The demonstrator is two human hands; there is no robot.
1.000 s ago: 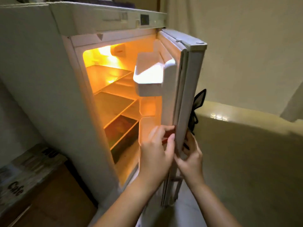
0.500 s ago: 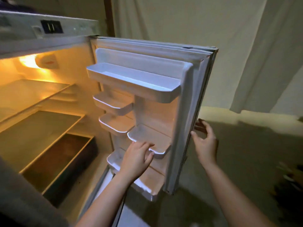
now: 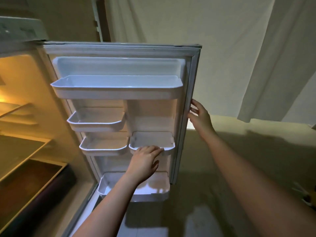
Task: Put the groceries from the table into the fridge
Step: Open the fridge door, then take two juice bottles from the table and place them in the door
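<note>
The white fridge door [image 3: 153, 113] stands wide open, its inner side facing me with several bare door racks. My left hand [image 3: 145, 161] rests with spread fingers on the front lip of the small right-hand rack [image 3: 168, 147], holding nothing. My right hand [image 3: 200, 117] touches the door's outer edge with fingers apart. The lit fridge interior [image 3: 22, 142] with bare shelves lies at the left. No groceries and no table are in view.
A pale curtain [image 3: 256, 57] hangs behind the door at the right. Bare floor [image 3: 239, 168] spreads below it. A dark drawer [image 3: 34, 182] sits at the fridge's bottom. Small blurred objects [image 3: 307, 197] lie at the right edge.
The door has swung from nearly edge-on to fully open. My left hand moved from the door edge to the small rack; my right hand stays at the outer edge.
</note>
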